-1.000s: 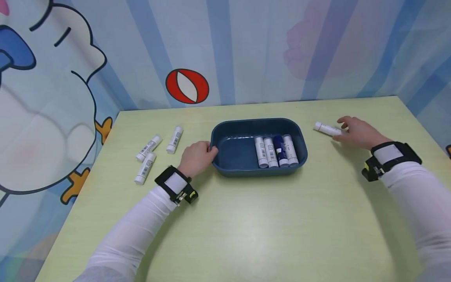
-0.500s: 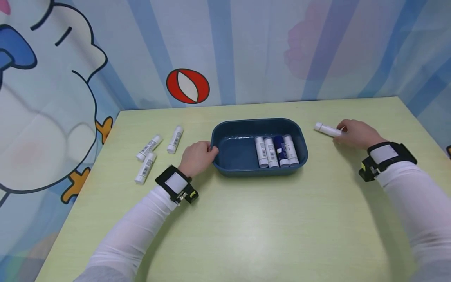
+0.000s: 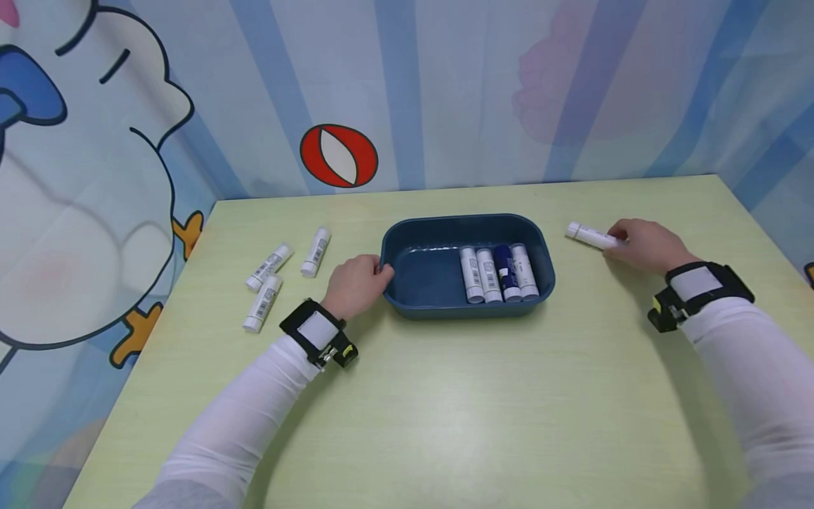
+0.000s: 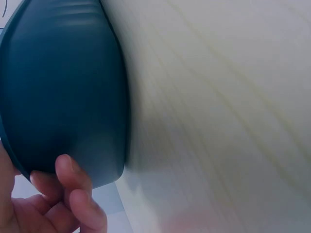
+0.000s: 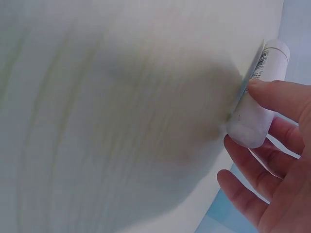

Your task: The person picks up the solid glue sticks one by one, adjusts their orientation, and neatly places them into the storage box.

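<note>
In the head view my left hand [image 3: 356, 286] grips the left rim of a dark blue oblong tray [image 3: 467, 312]. The left wrist view has its thumb and curled fingers at the end of the tray wall [image 4: 63, 92]. Off to the right, my right hand [image 3: 649, 246] pinches a white glue stick [image 3: 588, 235] by its near end. Seen from the right wrist, the thumb presses one side of the glue stick [image 5: 250, 121], with fingers behind it; it lies at or very near the table surface. Inside the tray, several glue sticks [image 3: 488, 274] lie side by side, one with a dark blue body [image 3: 506, 272].
Three more white glue sticks lie loose on the table's left side: one [image 3: 315, 252] nearer the tray, another [image 3: 269, 266] further left, and a third [image 3: 262, 304] in front. A printed cloth backdrop [image 3: 445, 92] rises behind the pale table [image 3: 477, 396].
My right hand has lowered its fingers and taken hold of the glue stick, which has hardly shifted. The left hand and the tray stay as they were.
</note>
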Demonstrator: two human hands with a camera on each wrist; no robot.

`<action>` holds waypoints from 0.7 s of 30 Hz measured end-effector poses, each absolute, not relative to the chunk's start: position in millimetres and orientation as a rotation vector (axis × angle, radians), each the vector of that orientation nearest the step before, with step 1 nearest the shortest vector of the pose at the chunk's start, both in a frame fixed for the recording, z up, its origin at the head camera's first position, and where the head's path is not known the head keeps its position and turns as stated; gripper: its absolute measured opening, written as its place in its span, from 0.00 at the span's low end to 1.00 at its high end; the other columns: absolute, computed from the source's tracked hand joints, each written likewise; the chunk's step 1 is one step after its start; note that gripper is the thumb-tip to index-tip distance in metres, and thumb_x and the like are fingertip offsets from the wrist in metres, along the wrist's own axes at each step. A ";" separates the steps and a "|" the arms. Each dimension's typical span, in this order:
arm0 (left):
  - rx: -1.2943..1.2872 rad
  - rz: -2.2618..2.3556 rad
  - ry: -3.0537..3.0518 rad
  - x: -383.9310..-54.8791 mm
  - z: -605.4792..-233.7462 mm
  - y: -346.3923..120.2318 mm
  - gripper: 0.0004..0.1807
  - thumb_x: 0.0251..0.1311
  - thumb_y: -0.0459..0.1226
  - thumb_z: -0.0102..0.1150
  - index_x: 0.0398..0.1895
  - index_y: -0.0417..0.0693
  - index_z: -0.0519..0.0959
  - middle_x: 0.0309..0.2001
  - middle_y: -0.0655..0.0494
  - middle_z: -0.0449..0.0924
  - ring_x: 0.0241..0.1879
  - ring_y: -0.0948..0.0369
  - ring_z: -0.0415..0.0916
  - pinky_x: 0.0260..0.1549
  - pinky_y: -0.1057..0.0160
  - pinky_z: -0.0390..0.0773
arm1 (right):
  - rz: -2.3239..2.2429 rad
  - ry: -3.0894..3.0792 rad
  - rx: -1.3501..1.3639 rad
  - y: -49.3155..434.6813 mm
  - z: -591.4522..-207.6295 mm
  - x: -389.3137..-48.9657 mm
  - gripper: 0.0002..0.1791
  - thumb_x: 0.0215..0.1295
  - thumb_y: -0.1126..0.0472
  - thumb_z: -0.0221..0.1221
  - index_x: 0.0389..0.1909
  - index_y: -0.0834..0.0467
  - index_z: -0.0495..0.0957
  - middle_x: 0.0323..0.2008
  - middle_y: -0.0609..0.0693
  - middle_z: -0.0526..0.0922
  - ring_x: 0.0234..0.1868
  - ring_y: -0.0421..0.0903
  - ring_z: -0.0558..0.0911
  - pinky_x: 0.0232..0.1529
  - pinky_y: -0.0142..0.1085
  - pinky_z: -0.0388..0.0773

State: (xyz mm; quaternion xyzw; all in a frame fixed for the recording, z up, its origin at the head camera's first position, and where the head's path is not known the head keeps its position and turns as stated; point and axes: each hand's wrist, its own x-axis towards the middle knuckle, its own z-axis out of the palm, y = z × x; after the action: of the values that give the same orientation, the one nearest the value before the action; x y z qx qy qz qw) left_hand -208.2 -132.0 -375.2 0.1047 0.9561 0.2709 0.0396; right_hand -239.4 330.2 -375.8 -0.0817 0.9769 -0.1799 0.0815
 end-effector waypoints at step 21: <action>0.521 0.414 3.126 -223.0 -342.4 -143.1 0.24 0.68 0.52 0.50 0.18 0.47 0.72 0.13 0.56 0.66 0.16 0.57 0.67 0.18 0.61 0.63 | -0.454 3.133 -0.694 267.2 -294.8 -210.8 0.19 0.61 0.63 0.65 0.51 0.66 0.77 0.41 0.60 0.79 0.34 0.53 0.75 0.34 0.49 0.71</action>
State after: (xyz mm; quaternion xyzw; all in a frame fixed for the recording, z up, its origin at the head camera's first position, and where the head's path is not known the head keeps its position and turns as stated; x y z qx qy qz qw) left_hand -223.0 -143.1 -342.4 0.1630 0.9777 0.1295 -0.0275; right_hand -210.8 267.2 -294.8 -0.2138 0.9655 -0.1401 -0.0495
